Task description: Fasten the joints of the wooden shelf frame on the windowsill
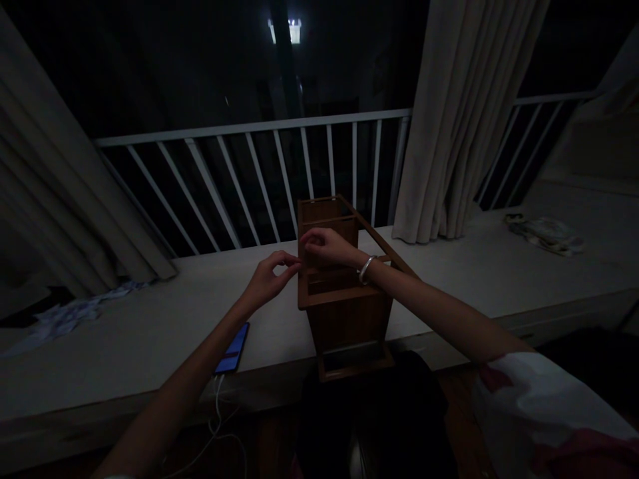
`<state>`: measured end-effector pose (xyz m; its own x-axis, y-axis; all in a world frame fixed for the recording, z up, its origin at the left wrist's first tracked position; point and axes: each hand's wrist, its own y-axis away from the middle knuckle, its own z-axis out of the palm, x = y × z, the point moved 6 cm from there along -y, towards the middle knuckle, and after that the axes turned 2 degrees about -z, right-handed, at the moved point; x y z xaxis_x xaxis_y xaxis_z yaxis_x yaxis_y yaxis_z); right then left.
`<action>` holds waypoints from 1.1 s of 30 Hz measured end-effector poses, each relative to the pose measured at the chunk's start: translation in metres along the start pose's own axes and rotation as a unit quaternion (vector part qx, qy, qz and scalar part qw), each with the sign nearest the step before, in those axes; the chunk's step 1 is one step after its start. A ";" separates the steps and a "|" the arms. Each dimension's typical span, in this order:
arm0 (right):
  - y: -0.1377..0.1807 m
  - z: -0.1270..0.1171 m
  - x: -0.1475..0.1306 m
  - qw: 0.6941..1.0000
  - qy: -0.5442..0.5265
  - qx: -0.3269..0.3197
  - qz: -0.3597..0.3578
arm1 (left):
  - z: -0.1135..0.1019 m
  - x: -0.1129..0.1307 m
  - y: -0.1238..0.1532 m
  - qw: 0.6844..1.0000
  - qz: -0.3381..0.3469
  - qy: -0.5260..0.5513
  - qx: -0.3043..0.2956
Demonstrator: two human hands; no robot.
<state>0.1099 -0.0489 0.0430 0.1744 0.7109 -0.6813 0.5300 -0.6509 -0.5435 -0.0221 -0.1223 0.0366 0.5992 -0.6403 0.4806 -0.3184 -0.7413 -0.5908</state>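
A brown wooden shelf unit (349,319) with open compartments rests partly on the white ledge, its near end reaching over the ledge's front edge. My left hand (272,276) is at the unit's left side, thumb and index fingertip pinched together against or just beside the wooden edge. Above the compartments, my right hand (324,245) has its fingers curled in a pinch close to that same edge. A silver bangle (367,269) circles my right wrist. The room is dim, and whatever either pinch holds, if anything, is too small or dark to make out.
A lit phone (233,349) with a white cable (218,412) lies on the ledge (194,299) under my left forearm. White railing (254,126) runs behind, between curtains (449,120). Crumpled papers (70,316) lie left; a cloth-like bundle (546,234) lies right.
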 end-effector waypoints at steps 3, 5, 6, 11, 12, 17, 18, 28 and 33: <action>0.001 0.002 0.001 1.000 0.006 -0.016 0.001 | -0.008 0.001 0.004 0.999 0.016 -0.023 0.021; 0.001 0.004 0.002 1.000 0.016 -0.023 0.001 | -0.012 0.002 0.006 0.998 0.023 -0.041 0.037; 0.001 0.005 0.002 0.999 0.019 -0.027 0.000 | -0.014 0.003 0.007 0.998 0.027 -0.048 0.043; 0.003 0.011 -0.009 0.997 -0.006 -0.069 -0.021 | -0.016 0.008 0.010 0.997 0.046 -0.048 0.046; 0.005 0.013 -0.012 0.996 -0.014 -0.083 -0.027 | -0.016 0.008 0.010 0.997 0.045 -0.044 0.042; 0.012 0.019 -0.027 0.988 -0.034 -0.143 -0.053 | -0.014 0.009 0.015 0.998 0.031 -0.038 0.031; 0.013 0.020 -0.028 0.987 -0.037 -0.148 -0.053 | -0.014 0.010 0.016 0.998 0.030 -0.040 0.030; 0.017 0.023 -0.033 0.980 -0.045 -0.177 -0.076 | -0.013 0.021 0.021 0.995 0.028 -0.094 0.035; 0.018 0.023 -0.036 0.979 -0.053 -0.181 -0.079 | -0.011 0.025 0.022 0.991 0.038 -0.124 0.037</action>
<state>0.0939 -0.0923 0.0470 -0.0094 0.7511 -0.6601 0.8058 -0.3852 -0.4498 -0.0227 -0.1568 0.0426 0.7406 -0.6178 0.2643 -0.3207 -0.6706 -0.6689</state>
